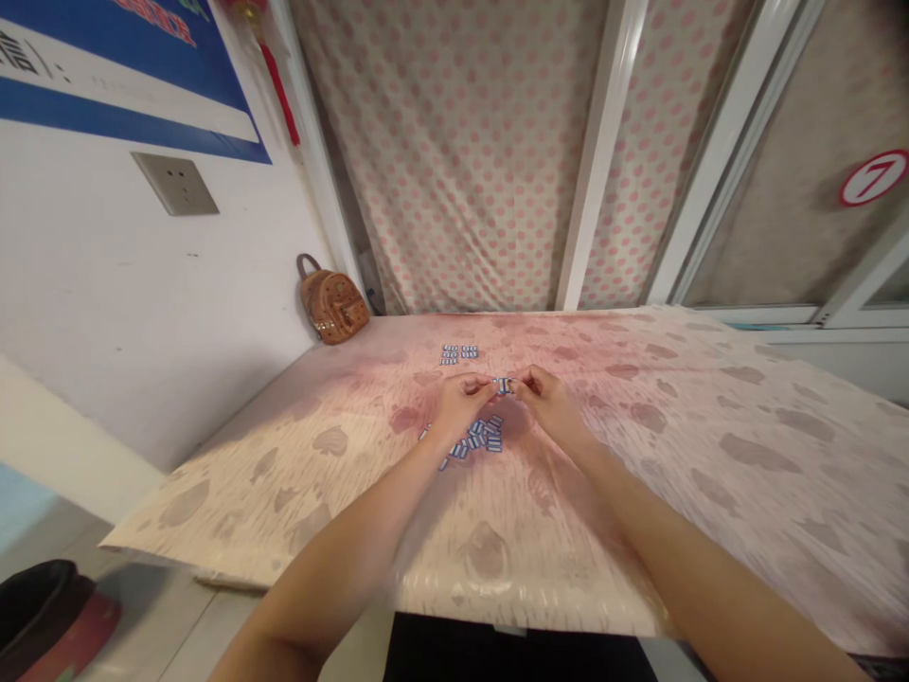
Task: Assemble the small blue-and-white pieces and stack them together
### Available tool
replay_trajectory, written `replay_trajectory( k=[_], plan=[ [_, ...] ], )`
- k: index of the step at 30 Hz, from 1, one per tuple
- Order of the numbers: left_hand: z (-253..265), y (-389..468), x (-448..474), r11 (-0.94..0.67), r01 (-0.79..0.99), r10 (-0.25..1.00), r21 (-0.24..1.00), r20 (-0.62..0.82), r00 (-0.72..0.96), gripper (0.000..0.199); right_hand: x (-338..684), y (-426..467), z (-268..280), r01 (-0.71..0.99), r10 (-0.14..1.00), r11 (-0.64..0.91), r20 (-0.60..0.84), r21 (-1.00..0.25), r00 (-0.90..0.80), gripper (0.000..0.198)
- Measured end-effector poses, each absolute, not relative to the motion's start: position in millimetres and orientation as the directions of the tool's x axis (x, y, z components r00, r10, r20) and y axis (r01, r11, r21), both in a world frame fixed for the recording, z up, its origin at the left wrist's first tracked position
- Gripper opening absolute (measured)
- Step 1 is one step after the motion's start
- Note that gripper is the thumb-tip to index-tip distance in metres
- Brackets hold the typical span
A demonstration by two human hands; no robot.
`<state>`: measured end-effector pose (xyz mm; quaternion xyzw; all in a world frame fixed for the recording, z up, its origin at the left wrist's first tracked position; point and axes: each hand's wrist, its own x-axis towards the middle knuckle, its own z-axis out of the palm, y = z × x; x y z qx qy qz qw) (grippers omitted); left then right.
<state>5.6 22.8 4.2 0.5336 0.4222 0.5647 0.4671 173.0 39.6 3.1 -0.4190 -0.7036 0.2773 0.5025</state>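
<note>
My left hand (465, 398) and my right hand (540, 390) meet above the middle of the table. Between their fingertips they pinch small blue-and-white rectangular pieces (503, 385), too small to count or name exactly. Below and partly behind my left hand lies a loose pile of similar blue-and-white pieces (475, 438), some hidden by the wrist. Farther back, more such pieces (450, 354) are laid out in neat short rows, with a second group (470, 351) just to their right.
A patterned cloth (611, 530) covers the table. A small brown backpack (333, 303) stands at its back left corner, against the wall. Behind the table hangs a dotted curtain (483, 161). A dark and red bin (57, 620) stands on the floor at left.
</note>
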Motion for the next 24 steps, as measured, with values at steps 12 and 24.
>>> replay_trajectory(
  k=[12, 24],
  plan=[
    [4, 22, 5, -0.194, -0.096, 0.981, 0.976, 0.196, 0.014, 0.015, 172, 40, 0, 0.287, 0.862, 0.507, 0.487, -0.813, -0.142, 0.017],
    [5, 36, -13, -0.221, -0.055, 0.966, 0.974, 0.211, -0.151, 0.009, 167, 43, -24, 0.507, 0.876, 0.482, 0.383, -0.714, -0.294, 0.006]
  ],
)
